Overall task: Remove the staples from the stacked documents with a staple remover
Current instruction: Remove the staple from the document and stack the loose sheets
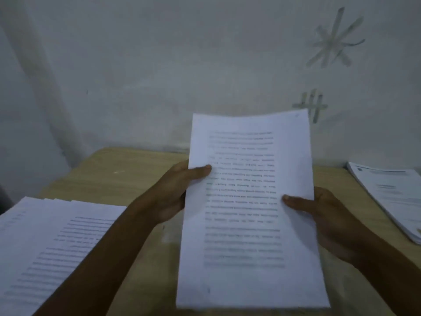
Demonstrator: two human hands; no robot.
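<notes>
A printed document point(250, 201) is held up above the counter point(127, 169), the left hand point(173, 190) gripping its left edge and the right hand point(323, 213) its right edge. Paper stacks point(45, 247) lie left and far right point(391, 197).

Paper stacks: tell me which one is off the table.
The middle document, held up by the left hand and right hand; the left stack and right stack lie flat.

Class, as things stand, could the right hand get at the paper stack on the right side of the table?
Probably not yet. The right hand grips the held document, shared with the left hand. The right stack lies beside it with nothing between, so letting go would free the way.
</notes>
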